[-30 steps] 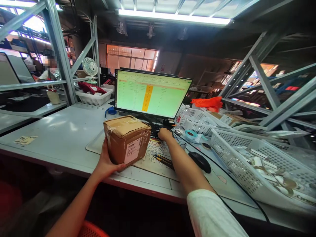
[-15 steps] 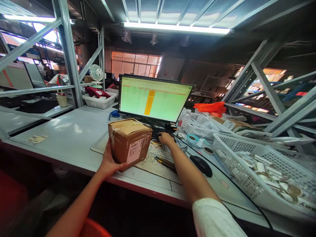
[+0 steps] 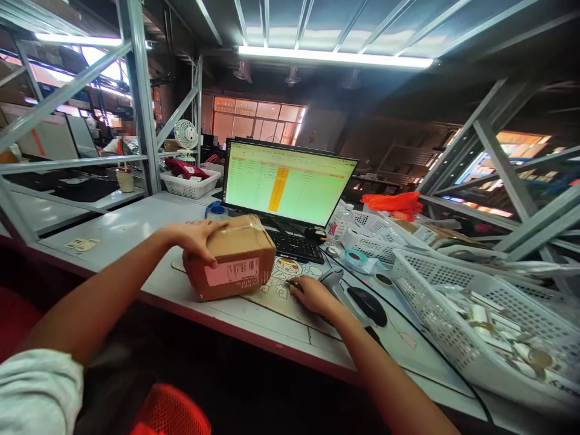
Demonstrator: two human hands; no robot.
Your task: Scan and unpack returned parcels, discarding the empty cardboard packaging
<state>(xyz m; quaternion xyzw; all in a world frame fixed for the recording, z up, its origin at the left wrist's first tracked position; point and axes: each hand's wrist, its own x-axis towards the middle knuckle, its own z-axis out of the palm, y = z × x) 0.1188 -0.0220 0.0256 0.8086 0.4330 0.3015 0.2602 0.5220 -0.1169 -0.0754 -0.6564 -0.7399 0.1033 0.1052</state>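
Observation:
A taped brown cardboard box (image 3: pixel 235 248) rests on the desk's front part, its white label (image 3: pixel 233 272) facing me. My left hand (image 3: pixel 197 241) is closed on its left end, fingers over the top and thumb on the label side. To the right of the box, my right hand (image 3: pixel 312 296) is low over the printed desk mat (image 3: pixel 267 293), fingers curled round a slim dark tool whose tip shows at the fingertips. The hand hides most of that tool, so its kind is unclear. Just beyond lie a black keyboard (image 3: pixel 296 246) and a grey scanner-like device (image 3: pixel 333 278).
A lit monitor (image 3: pixel 290 181) stands behind the keyboard. On the right are a black mouse (image 3: pixel 368 305), tape rolls (image 3: pixel 356 258), a cable and a white basket (image 3: pixel 435 320) of small items. Another white basket (image 3: pixel 193 186) sits at back left. Below is a red basket (image 3: pixel 172 411).
My left hand has shifted from the box's lower left to its top left, and the box has turned, label now lengthwise. My right hand has come back from the keyboard to the slim tools on the mat.

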